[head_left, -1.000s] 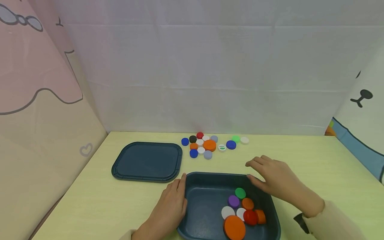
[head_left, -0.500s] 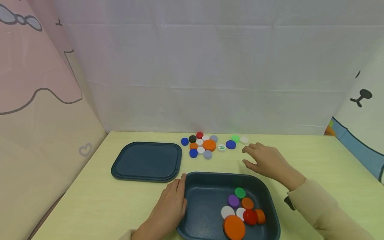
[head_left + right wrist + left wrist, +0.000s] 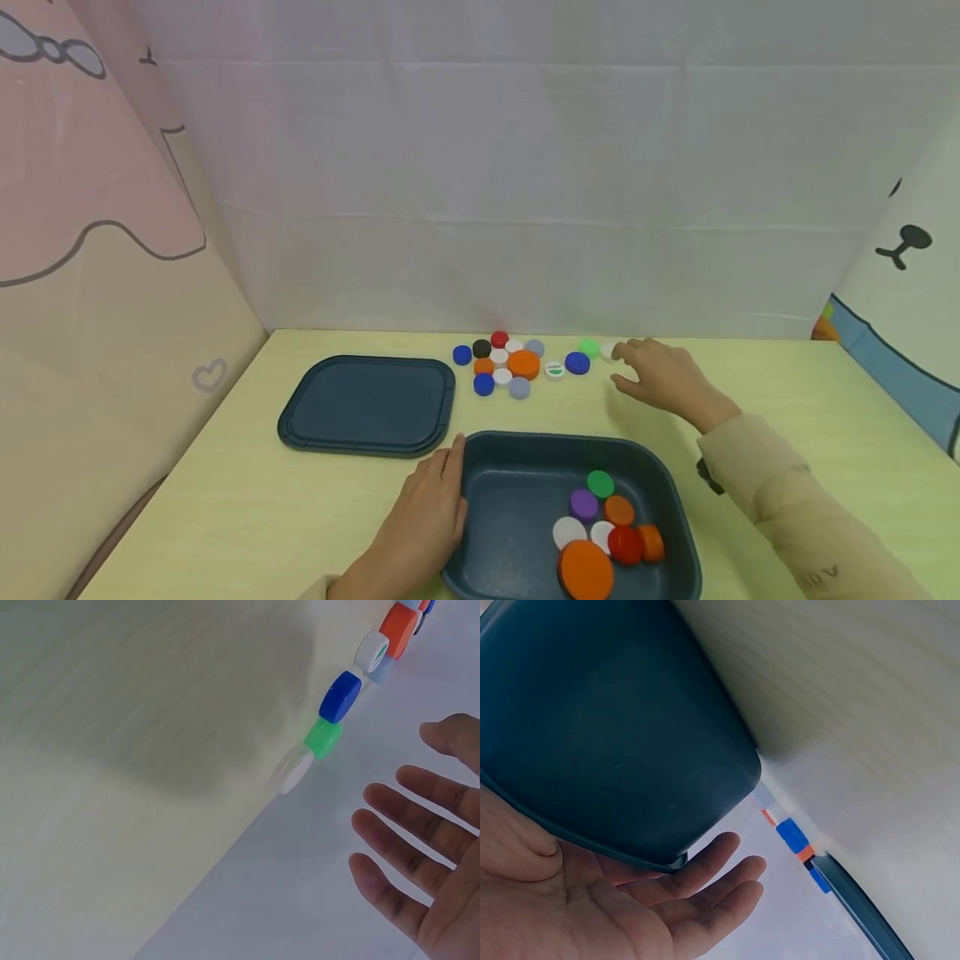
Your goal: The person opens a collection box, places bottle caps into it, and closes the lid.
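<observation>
My left hand [image 3: 420, 517] rests along the left rim of a dark blue-green plastic box [image 3: 510, 575]. Its fingers lie fairly straight; in the left wrist view they extend past the rim of the box's outer wall [image 3: 615, 742]. My right hand [image 3: 667, 379] hovers above the table with spread, slightly bent fingers and nothing in them. Closest to its fingertips is a white bottle cap [image 3: 608, 351], partly hidden in the head view. Beside that cap sit a light green cap [image 3: 588, 348] and a blue cap [image 3: 577, 363]. In the right wrist view the white cap [image 3: 294, 769] stands apart from the fingers.
Several caps, among them a large orange cap [image 3: 523, 364], lie clustered at the table's back. A flat dark lid [image 3: 367, 404] lies left of them. Inside the box are several caps, including a purple cap [image 3: 583, 505]. A white curtain [image 3: 525, 192] hangs behind the table.
My right hand has moved from over the box's right rim forward to near the white cap at the back. The left hand and the box stay where they were.
</observation>
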Available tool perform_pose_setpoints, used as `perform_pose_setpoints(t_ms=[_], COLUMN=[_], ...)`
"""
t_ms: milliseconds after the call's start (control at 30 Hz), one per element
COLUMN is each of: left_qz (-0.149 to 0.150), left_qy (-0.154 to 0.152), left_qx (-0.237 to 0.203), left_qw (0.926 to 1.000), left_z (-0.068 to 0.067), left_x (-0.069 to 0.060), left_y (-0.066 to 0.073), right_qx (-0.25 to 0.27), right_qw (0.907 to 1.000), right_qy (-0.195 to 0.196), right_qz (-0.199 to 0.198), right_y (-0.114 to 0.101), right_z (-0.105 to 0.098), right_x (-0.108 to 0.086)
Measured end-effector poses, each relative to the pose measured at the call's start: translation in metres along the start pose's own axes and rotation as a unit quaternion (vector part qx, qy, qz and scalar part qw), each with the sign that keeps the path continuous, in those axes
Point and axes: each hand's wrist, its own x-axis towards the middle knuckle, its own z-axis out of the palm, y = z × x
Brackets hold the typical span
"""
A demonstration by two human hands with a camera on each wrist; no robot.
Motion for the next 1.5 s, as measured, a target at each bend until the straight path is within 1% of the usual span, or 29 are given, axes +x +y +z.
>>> perform_pose_setpoints(t_ms=[133, 300, 400, 533, 633, 833, 967, 1167, 1367, 1500], left_qz=[0.001, 0.009, 0.009, 0.009, 0.014, 0.016, 0.011, 0.011, 0.014, 0.013], left_qy=[0.001, 0.012, 0.011, 0.008, 0.012, 0.012, 0.008, 0.015, 0.02, 0.018], left_qx=[0.0, 0.006, 0.003, -0.002, -0.002, -0.003, -0.005, 0.0, 0.002, 0.002], left_qw=[1.0, 0.9999, 0.9999, 0.9999, 0.9998, 0.9998, 0.9999, 0.9998, 0.9997, 0.9997], left_z=[0.0, 0.001, 0.002, 0.002, 0.002, 0.002, 0.002, 0.001, 0.001, 0.001], left_x=[0.0, 0.0, -0.001, 0.0, 0.0, 0.0, 0.0, -0.001, -0.001, 0.0], left_y=[0.0, 0.0, 0.0, 0.0, -0.001, -0.001, -0.001, 0.0, 0.0, 0.001], right_qx=[0.011, 0.021, 0.024, 0.027, 0.027, 0.035, 0.041, 0.046, 0.049, 0.053], right_qw=[0.9996, 0.9983, 0.9974, 0.9961, 0.9948, 0.9911, 0.9896, 0.9877, 0.9851, 0.9832], right_qy=[-0.016, -0.036, -0.045, -0.056, -0.066, -0.09, -0.096, -0.101, -0.113, -0.121], right_qz=[0.019, 0.041, 0.051, 0.063, 0.072, 0.091, 0.099, 0.111, 0.12, 0.127], right_y=[0.007, 0.016, 0.02, 0.024, 0.027, 0.033, 0.036, 0.039, 0.039, 0.037], right_z=[0.002, 0.006, 0.008, 0.01, 0.013, 0.021, 0.027, 0.035, 0.042, 0.045], right_x=[0.007, 0.017, 0.021, 0.025, 0.027, 0.03, 0.034, 0.039, 0.043, 0.045])
